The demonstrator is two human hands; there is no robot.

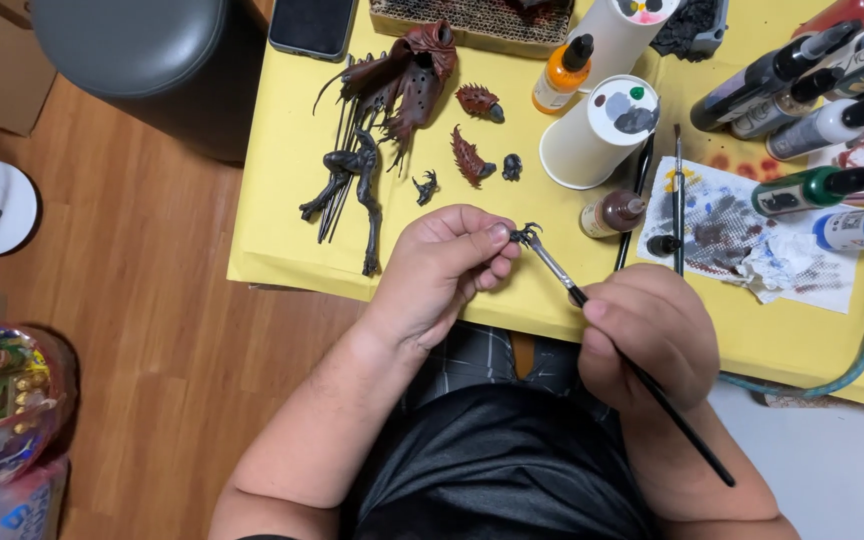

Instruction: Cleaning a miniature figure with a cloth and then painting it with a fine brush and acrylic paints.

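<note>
My left hand (444,268) pinches a tiny dark clawed model part (525,236) between thumb and fingers, over the near edge of the yellow table (282,170). My right hand (647,335) grips a thin black paintbrush (642,378) whose tip touches that part. A dark skeletal creature figure (352,180) with a red-brown cloak (407,75) lies on the table beyond my left hand. Two spiky red pieces (470,157) and small dark bits (512,166) lie beside it.
An upturned white paper cup (600,132) with paint dabs, an orange dropper bottle (562,75), a brown one (612,213), several paint bottles (812,125) and a stained paper towel (742,235) lie at right. A phone (312,25) and grey stool (127,40) are at top.
</note>
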